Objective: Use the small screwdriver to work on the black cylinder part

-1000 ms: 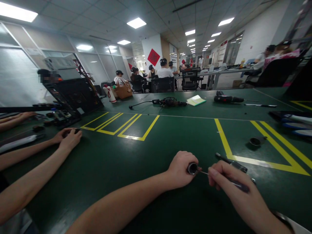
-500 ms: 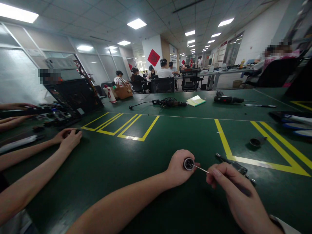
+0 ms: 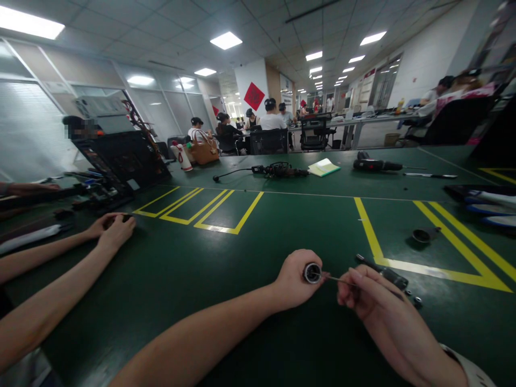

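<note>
My left hand (image 3: pixel 296 280) is wrapped round a dark cylindrical part (image 3: pixel 312 273), its round, silver-rimmed open end facing me. Inside that opening some inner detail shows, too small to name. A thin metal rod (image 3: pixel 334 278) is pinched in the fingers of my right hand (image 3: pixel 377 301), and its tip reaches the open end. What the rod's other end looks like is hidden by my hand. Just beyond my right hand lie a dark tool-like part (image 3: pixel 394 277) and small metal pieces (image 3: pixel 417 302). Farther off sits a dark cup-shaped part (image 3: pixel 422 235) with a side stub.
A co-worker's hands (image 3: pixel 116 228) hold something small at the left of the green table (image 3: pixel 193 279). Across it lie a power drill (image 3: pixel 377 163), a pen (image 3: pixel 430 175), a notepad (image 3: pixel 323 167) and a cabled device (image 3: pixel 278 170). Black equipment (image 3: pixel 133 161) stands at the left.
My right hand has turned and shifted slightly left, closer to the cylindrical part. My left hand stays nearly still. A neighbour's hands at the far left have drawn back.
</note>
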The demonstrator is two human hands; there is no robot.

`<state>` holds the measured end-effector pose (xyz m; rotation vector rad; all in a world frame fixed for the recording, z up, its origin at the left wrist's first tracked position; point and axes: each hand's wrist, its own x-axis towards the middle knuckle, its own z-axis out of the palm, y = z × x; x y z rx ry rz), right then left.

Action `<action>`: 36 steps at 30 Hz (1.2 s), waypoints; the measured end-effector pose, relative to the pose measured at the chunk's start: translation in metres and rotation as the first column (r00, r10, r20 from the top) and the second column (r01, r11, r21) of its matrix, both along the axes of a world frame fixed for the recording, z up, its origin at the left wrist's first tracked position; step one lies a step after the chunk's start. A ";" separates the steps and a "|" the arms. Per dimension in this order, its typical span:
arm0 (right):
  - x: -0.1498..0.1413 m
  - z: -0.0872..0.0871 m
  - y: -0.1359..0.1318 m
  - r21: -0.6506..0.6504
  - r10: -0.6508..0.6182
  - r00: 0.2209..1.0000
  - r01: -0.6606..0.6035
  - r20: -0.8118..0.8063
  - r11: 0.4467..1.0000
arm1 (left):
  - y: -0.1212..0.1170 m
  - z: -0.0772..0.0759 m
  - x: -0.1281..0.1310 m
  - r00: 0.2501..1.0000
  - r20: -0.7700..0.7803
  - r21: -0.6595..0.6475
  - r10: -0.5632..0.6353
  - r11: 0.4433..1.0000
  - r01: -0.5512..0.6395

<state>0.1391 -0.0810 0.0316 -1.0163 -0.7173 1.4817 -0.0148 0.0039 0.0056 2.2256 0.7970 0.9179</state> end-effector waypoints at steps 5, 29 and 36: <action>0.000 -0.006 -0.004 0.060 -0.014 0.997 0.009 0.081 0.998 | -0.001 0.000 0.001 0.998 -0.016 -0.018 0.055 0.998 -0.055; -0.003 0.000 -0.002 0.033 0.043 0.997 -0.045 0.061 0.998 | -0.001 -0.001 0.000 0.998 0.037 -0.110 0.056 0.993 -0.052; -0.003 -0.004 -0.004 0.070 0.061 0.994 -0.067 0.092 0.995 | -0.002 -0.001 0.002 0.983 0.118 -0.124 0.138 0.985 -0.123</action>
